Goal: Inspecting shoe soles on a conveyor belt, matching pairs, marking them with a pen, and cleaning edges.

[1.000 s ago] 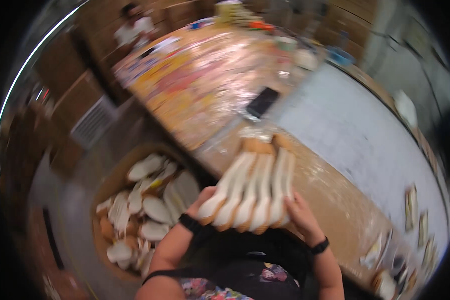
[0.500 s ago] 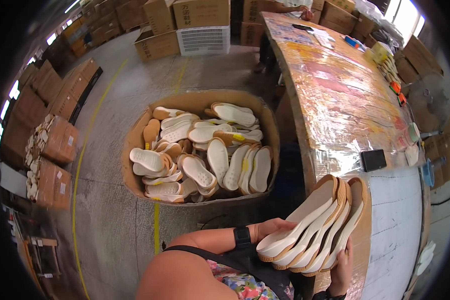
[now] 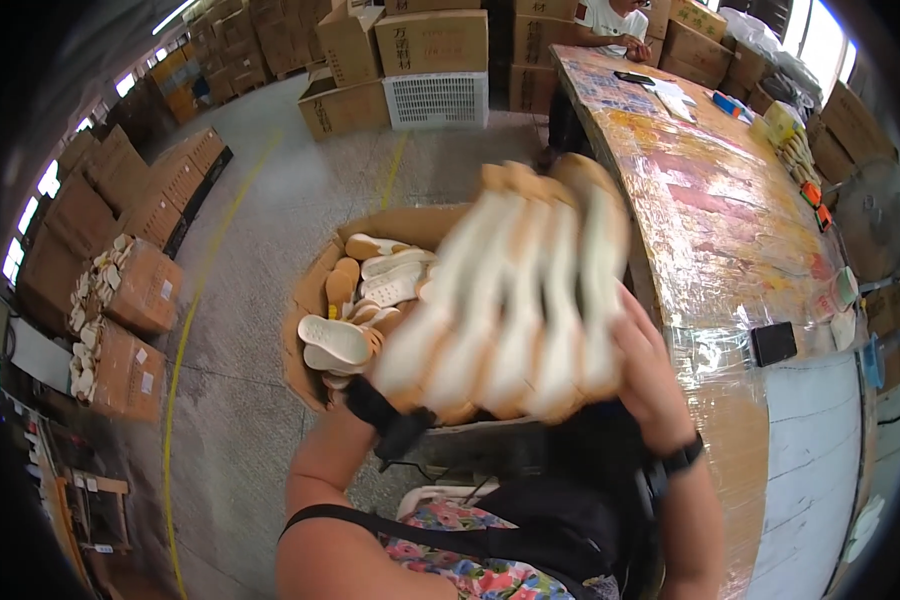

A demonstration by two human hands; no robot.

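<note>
A row of white shoe soles with tan edges, blurred by motion, hangs tilted above a large cardboard box. My right hand grips the row along its right side. Behind the row's lower left end, my left hand is hidden; only the black wristband at that wrist shows. The soles stay pressed together between both hands. Inside the box lie many loose soles, white and tan, in a jumbled heap. The held row covers the box's right part.
On the right runs a long table wrapped in plastic film, with a black flat object on it. A person is at its far end. Cartons stand at the back, and more boxes with soles line the left.
Both hands have carried the row of soles from beside the table's near edge, leftward and away from me, over the box. The view has shifted a little.
</note>
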